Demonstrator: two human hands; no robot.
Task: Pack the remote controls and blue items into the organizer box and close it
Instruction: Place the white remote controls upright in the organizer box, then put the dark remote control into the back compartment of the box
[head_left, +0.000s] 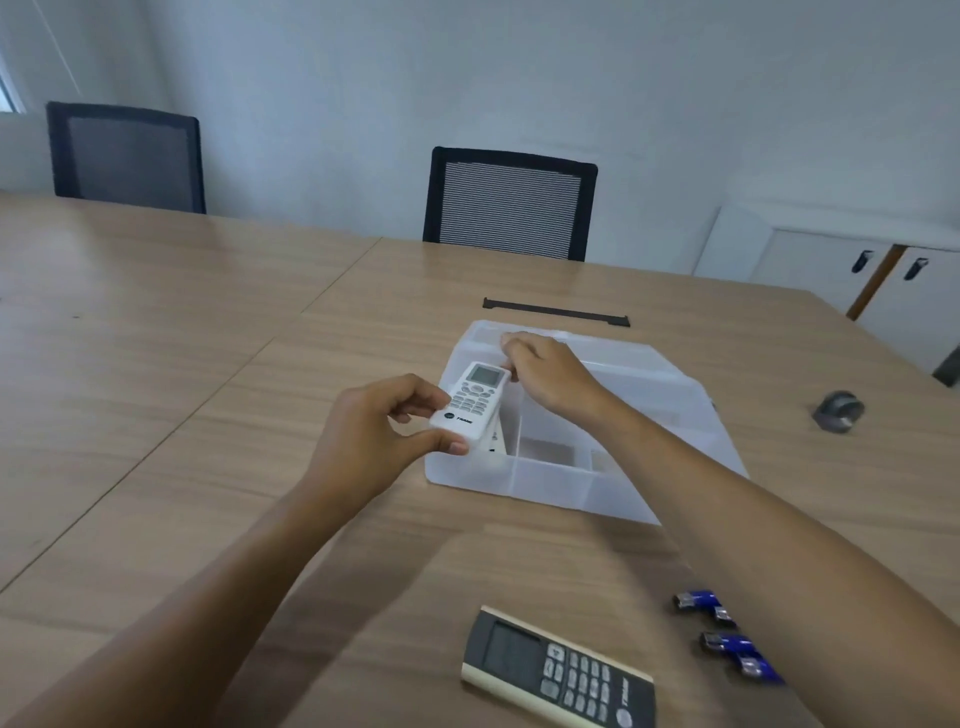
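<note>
A single wide-angle view is taken from the person's head, directed forward and down across the table (218, 364). The hands (363, 436) and forearms are seen close in the lower middle, while the far chairs (511, 208) and wall are caught at the top. No second view is given.

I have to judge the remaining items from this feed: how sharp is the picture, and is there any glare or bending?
Head view: white remote readable in both hands, left hand, right hand; blue items and dark remote motion-smeared near the bottom edge; soft glare on the table; wide-angle bending at the edges.
</note>
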